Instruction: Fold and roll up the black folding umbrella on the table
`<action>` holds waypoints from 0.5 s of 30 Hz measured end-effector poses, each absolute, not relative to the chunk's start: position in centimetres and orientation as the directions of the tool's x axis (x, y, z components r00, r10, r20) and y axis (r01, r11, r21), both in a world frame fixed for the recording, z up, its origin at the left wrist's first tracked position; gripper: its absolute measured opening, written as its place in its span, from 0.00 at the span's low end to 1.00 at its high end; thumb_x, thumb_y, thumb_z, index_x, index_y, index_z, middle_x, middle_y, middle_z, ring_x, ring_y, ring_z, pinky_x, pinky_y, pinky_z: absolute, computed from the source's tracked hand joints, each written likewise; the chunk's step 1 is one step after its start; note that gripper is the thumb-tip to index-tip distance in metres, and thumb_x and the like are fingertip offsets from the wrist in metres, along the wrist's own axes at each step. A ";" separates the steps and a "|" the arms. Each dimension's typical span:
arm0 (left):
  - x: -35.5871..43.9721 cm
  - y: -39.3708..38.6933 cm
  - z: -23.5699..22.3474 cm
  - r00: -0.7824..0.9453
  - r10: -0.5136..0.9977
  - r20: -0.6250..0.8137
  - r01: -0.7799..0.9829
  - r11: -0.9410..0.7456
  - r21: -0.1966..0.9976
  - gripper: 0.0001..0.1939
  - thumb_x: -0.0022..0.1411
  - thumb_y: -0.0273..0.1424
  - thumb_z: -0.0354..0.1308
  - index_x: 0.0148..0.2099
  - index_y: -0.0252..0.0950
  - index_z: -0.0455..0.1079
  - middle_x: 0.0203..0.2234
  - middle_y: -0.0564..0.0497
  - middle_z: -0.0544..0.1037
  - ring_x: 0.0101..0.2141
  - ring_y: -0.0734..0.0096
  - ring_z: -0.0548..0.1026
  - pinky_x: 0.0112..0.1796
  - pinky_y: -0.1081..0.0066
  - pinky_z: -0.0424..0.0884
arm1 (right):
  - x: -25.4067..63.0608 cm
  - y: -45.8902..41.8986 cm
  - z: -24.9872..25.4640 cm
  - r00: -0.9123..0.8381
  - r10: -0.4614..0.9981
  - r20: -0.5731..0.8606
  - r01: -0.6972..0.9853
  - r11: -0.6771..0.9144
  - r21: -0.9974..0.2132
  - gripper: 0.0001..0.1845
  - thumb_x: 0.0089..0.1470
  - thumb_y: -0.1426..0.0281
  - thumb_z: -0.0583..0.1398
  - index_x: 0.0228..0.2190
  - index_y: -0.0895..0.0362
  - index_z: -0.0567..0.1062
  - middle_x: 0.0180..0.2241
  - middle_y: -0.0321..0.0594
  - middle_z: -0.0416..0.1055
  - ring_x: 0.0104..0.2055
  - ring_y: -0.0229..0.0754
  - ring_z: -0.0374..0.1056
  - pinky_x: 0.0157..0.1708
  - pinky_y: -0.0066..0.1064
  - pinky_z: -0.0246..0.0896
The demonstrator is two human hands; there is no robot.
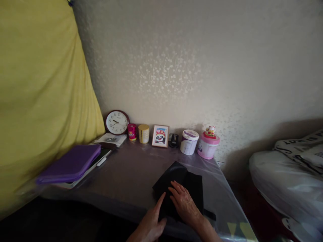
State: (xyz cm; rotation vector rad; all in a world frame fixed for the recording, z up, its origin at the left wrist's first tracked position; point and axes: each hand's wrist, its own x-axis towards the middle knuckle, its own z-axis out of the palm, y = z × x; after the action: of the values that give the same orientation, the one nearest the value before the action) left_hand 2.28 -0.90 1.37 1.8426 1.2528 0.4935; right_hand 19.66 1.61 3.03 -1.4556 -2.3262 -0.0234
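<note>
A black folded sheet (195,188), of a material I cannot make out, lies near the front edge of the table. Across it, with fingers stretched out and lying flat, rests my right hand (185,205). My left hand (151,222) is at the sheet's near left side, its index finger extended along the black surface and its thumb apart from it. The other fingers of that hand are mostly hidden. Just right of the sheet's lower corner lies a small dark flat object (210,214), which is hard to make out.
Along the wall stand a clock (117,122), a pink can (132,132), a yellow tin (143,133), a framed panda picture (160,136), a white tub (189,142) and a pink tub (208,148). A purple folder (73,163) lies left on the table (121,181). Stuffed bags (285,181) sit right.
</note>
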 end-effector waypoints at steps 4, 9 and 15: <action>2.9 -1.1 1.3 0.377 0.912 -0.160 0.675 -0.153 0.722 0.39 0.53 0.27 0.48 0.64 0.39 0.33 0.46 0.47 0.72 0.42 0.69 0.72 0.42 0.74 0.63 | 19.5 1.4 3.3 -0.422 0.857 0.295 0.847 0.489 -0.208 0.18 0.56 0.72 0.50 0.48 0.52 0.66 0.54 0.40 0.60 0.58 0.44 0.51 0.55 0.42 0.50; 4.1 -2.0 1.0 0.338 0.930 -0.142 0.807 -0.210 0.551 0.42 0.53 0.25 0.48 0.64 0.35 0.28 0.47 0.45 0.70 0.42 0.66 0.72 0.41 0.72 0.63 | 19.3 2.1 4.1 -0.481 0.833 0.272 0.817 0.539 -0.206 0.17 0.58 0.67 0.50 0.49 0.52 0.65 0.54 0.40 0.60 0.59 0.43 0.50 0.56 0.43 0.46; 4.9 -2.5 2.1 0.291 0.922 -0.255 0.871 -0.145 0.469 0.43 0.53 0.23 0.47 0.63 0.33 0.24 0.50 0.41 0.67 0.41 0.66 0.72 0.40 0.73 0.64 | 20.0 4.6 3.8 -0.507 0.809 0.297 0.812 0.564 -0.151 0.17 0.58 0.64 0.49 0.47 0.53 0.68 0.53 0.41 0.62 0.58 0.43 0.51 0.57 0.44 0.44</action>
State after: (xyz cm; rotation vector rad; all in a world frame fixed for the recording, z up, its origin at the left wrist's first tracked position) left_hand 4.86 -2.45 2.15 2.0312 1.5957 0.1248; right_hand 19.98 4.61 3.75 -1.3277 -2.4674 -0.0111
